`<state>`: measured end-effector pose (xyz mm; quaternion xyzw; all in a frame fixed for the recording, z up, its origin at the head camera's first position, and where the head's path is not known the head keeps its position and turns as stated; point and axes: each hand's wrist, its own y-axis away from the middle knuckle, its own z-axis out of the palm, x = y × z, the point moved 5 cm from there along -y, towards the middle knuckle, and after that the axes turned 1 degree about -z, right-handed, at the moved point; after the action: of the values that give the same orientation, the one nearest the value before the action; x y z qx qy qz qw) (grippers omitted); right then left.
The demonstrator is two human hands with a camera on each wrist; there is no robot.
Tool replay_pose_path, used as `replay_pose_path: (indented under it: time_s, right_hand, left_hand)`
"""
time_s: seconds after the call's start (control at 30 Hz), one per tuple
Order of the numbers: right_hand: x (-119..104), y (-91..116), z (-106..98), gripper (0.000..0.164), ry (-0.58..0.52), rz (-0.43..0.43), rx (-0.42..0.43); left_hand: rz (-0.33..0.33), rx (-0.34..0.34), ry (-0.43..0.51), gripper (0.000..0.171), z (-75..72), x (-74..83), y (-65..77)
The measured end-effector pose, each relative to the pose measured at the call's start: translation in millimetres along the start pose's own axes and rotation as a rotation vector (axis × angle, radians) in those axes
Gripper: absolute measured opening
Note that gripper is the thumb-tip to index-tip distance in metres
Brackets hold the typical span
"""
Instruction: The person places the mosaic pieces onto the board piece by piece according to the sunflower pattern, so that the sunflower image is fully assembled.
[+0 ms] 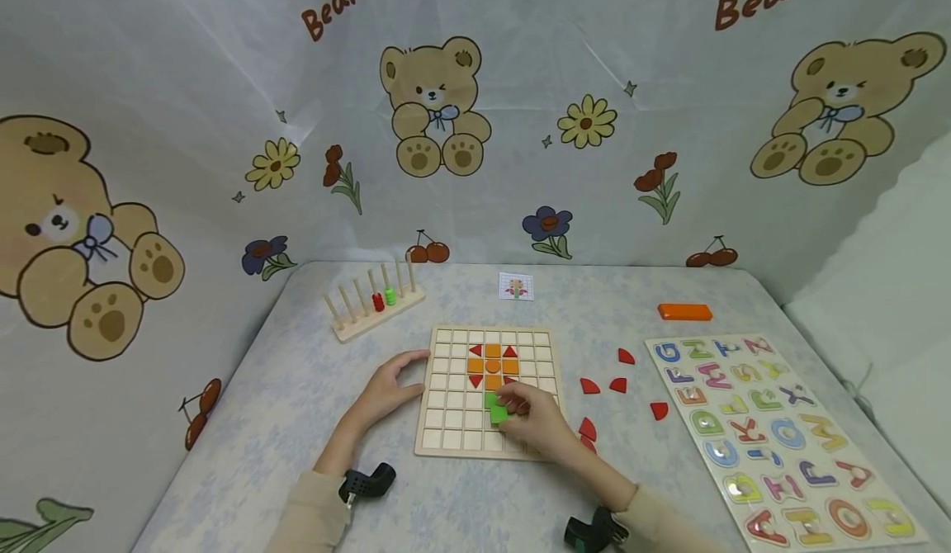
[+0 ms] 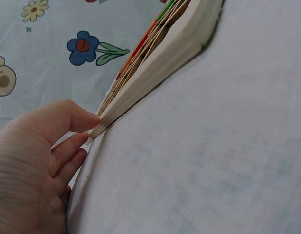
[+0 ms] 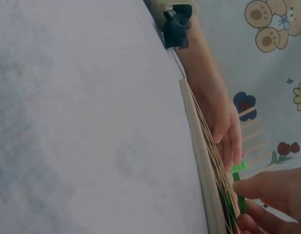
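Note:
A wooden grid board (image 1: 446,446) lies on the table, with a pattern of orange squares, an orange circle (image 1: 493,366) and red triangles (image 1: 475,351) set in its cells. My right hand (image 1: 538,421) pinches a green square tile (image 3: 241,195) between thumb and fingers, over the board just below the pattern. Another green square (image 1: 490,400) shows beside the fingertips. At the board's left edge, my left hand (image 1: 385,392) touches the rim with its thumb and fingertips, fingers relaxed; the left wrist view shows the thumb (image 2: 82,119) against that edge.
Several red quarter-circle pieces (image 1: 626,356) lie right of the board. Farther right are a letter puzzle board (image 1: 713,446) and an orange block (image 1: 685,312). Behind stand a peg rack (image 1: 357,326) with red and green beads, and a small pattern card (image 1: 516,286).

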<state>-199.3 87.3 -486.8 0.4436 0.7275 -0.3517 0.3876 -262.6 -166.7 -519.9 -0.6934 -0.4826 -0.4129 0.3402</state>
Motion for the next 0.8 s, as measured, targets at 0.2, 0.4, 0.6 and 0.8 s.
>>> replay_pose_path:
  time_s: [0.2, 0.4, 0.6, 0.8]
  right_hand:
    - [-1, 1, 8, 0.04, 0.007, -0.031, -0.003]
    - [-12, 1, 9, 0.037, 0.021, -0.028, -0.028]
    - [-4, -1, 12, 0.034, 0.029, -0.041, -0.031]
    - [-2, 0, 6, 0.031, 0.017, -0.042, -0.02]
  left_hand:
    - [-0.017, 0.012, 0.001, 0.054, 0.7, 1.9, -0.1]
    - [-0.027, -0.004, -0.014, 0.055, -0.1, 14.6, 3.6]
    - [-0.018, -0.001, -0.016, 0.055, -0.7, -0.6, -1.2]
    - [-0.033, -0.002, -0.013, 0.054, 0.1, -1.8, -1.1]
